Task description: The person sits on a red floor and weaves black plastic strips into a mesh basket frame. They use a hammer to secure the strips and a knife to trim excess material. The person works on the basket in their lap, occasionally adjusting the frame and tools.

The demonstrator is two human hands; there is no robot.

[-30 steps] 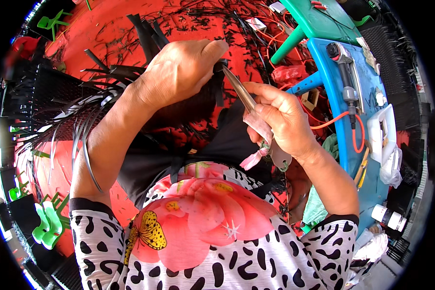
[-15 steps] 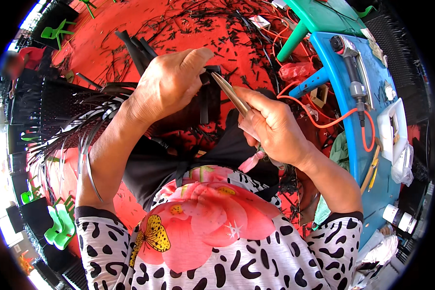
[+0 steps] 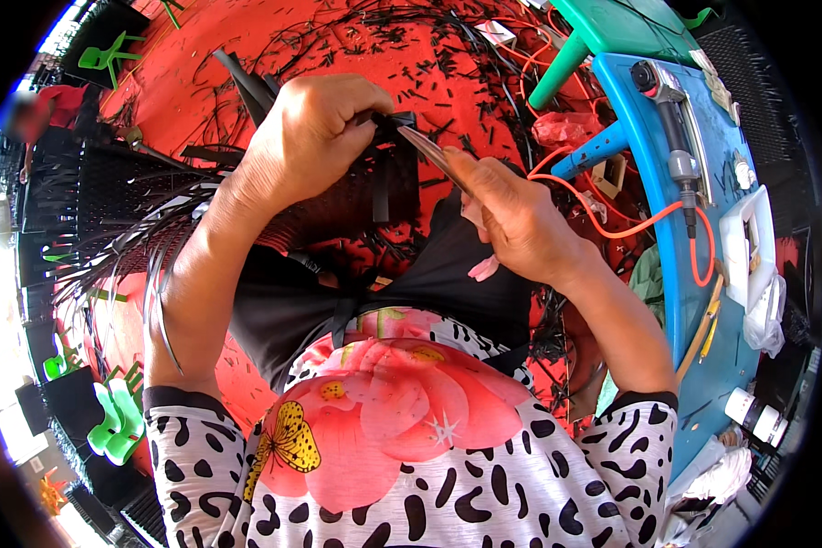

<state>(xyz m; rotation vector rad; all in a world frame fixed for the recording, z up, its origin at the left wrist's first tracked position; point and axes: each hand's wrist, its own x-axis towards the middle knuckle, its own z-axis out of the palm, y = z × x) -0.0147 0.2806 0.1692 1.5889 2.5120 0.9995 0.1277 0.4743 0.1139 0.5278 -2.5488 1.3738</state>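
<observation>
My left hand (image 3: 309, 137) is closed, fingers curled round a flat black strip (image 3: 402, 120) whose end sticks out on the right. Below it sits a dark woven piece (image 3: 324, 217) with a strip hanging down its front; loose strips fan out on the left. In my right hand (image 3: 528, 224) is a pointed metal blade (image 3: 429, 153), its tip close to the black strip. Whether the tip touches the strip, I cannot tell. Something pink shows under the right hand's fingers, and the grip end is hidden in the palm.
On the right stands a blue table (image 3: 644, 137) with a power tool (image 3: 669, 119) on an orange hose (image 3: 653, 219), a white tray (image 3: 747, 242) and a white bottle (image 3: 756, 416). A green table (image 3: 630, 32) adjoins it. Black scraps litter the red floor (image 3: 338, 41). Another person (image 3: 50, 114) is at far left.
My left hand has shifted slightly up and left, its fingers more tightly curled. My right hand has turned a little, with the blade still near the strip.
</observation>
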